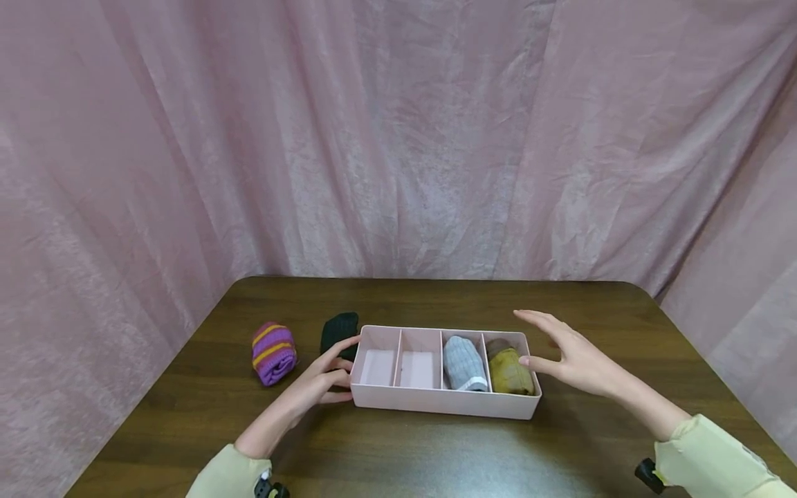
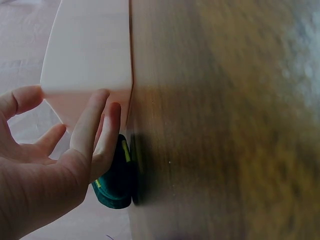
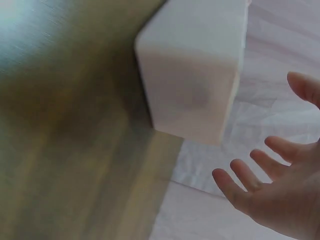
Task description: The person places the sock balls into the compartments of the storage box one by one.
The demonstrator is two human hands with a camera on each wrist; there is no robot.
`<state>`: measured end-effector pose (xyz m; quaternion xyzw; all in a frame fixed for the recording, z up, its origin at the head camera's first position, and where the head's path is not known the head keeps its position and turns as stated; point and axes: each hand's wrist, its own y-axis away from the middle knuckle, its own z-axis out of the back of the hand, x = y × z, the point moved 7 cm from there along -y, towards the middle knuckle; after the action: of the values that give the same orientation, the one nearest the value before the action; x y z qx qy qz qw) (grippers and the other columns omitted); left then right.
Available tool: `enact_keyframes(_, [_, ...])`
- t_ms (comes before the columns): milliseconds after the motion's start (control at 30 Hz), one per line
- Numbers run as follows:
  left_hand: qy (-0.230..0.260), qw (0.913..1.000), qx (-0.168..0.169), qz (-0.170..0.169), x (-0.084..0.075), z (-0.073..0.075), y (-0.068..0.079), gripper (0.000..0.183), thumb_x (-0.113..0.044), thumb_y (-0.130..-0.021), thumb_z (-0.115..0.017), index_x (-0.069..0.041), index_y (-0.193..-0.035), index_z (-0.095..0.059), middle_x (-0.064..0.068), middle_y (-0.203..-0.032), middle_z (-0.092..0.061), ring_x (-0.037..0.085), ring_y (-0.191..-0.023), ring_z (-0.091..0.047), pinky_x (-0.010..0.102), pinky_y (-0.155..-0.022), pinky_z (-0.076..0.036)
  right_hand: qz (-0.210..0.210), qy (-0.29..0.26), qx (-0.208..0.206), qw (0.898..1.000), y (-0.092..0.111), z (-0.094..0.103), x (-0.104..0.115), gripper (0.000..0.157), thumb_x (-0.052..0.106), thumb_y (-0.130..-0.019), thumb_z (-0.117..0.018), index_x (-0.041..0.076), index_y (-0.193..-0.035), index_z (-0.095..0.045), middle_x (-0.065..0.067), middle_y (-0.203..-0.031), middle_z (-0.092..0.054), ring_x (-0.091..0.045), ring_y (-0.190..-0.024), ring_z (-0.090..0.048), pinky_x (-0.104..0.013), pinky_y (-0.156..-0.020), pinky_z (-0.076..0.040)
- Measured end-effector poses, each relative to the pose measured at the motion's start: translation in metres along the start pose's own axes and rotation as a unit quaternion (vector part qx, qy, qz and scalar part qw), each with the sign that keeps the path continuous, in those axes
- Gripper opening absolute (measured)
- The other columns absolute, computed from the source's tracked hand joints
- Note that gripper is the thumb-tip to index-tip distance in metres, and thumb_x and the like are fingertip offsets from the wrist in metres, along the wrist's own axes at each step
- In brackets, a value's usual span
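A pale pink divided box sits on the table with its long side toward me. A rolled light blue-grey sock lies in its third compartment from the left, and a rolled mustard and brown sock fills the rightmost one. The two left compartments show bare floors. My left hand touches the box's left end with extended fingers. Fingers spread, my right hand hovers by the right end; the right wrist view shows a gap between this hand and the box wall.
A rolled dark green sock lies just behind my left hand, partly hidden by it. Farther left is a rolled purple sock with orange stripes. Pink curtains hang behind the brown wooden table.
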<state>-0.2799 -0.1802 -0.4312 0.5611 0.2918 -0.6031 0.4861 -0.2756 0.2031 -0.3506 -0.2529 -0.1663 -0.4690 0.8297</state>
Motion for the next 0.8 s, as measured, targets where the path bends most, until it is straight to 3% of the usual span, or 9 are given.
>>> enact_keyframes(233, [0.000,1.0000,0.000,-0.001,0.000,0.001,-0.001,0.065,-0.014,-0.099,-0.051,-0.024,-0.157,-0.023,0.028,-0.130,-0.050,0.019,-0.104,-0.062,0.050,-0.094,-0.056,-0.035,-0.032,-0.009,0.999,0.023,-0.014,-0.012,0.067,0.033,-0.091,-0.070,0.016,-0.150,-0.041,-0.014,-0.150,-0.045,-0.044,-0.132,-0.048,-0.064,-0.097,-0.045])
enact_keyframes(400, [-0.001,1.0000,-0.002,0.002,0.002,0.001,0.000,0.065,-0.014,-0.098,-0.051,-0.024,-0.157,-0.024,0.028,-0.130,-0.050,0.020,-0.104,-0.062,0.050,-0.094,-0.056,-0.017,-0.046,-0.018,0.999,0.030,-0.024,-0.016,0.065,0.027,-0.091,-0.071,0.010,-0.147,-0.045,-0.014,-0.146,-0.050,-0.041,-0.120,-0.058,-0.049,-0.088,-0.056])
enact_keyframes(533, [0.000,1.0000,-0.001,0.004,0.002,0.001,0.000,0.065,-0.015,-0.099,-0.051,-0.025,-0.157,-0.023,0.027,-0.130,-0.050,0.020,-0.104,-0.062,0.050,-0.094,-0.055,-0.006,-0.071,-0.022,0.997,0.034,-0.031,-0.019,0.064,0.022,-0.090,-0.072,0.010,-0.147,-0.045,-0.012,-0.146,-0.050,-0.024,-0.117,-0.059,-0.036,-0.084,-0.059])
enact_keyframes(667, [-0.002,1.0000,0.000,0.009,0.001,0.002,0.000,0.064,-0.017,-0.099,-0.051,-0.026,-0.157,-0.024,0.026,-0.131,-0.049,0.020,-0.105,-0.061,0.049,-0.095,-0.055,-0.012,-0.104,-0.013,0.994,0.037,-0.036,-0.024,0.065,0.021,-0.093,-0.068,0.012,-0.150,-0.040,-0.013,-0.150,-0.045,0.001,-0.120,-0.050,-0.032,-0.086,-0.058])
enact_keyframes(800, [-0.005,0.9999,0.002,0.012,0.000,0.002,0.000,0.063,-0.018,-0.100,-0.051,-0.027,-0.157,-0.024,0.026,-0.133,-0.049,0.020,-0.106,-0.061,0.048,-0.095,-0.055,-0.036,-0.117,0.004,0.993,0.039,-0.040,-0.028,0.067,0.025,-0.095,-0.065,0.018,-0.154,-0.035,-0.012,-0.156,-0.040,0.011,-0.123,-0.044,-0.029,-0.090,-0.054])
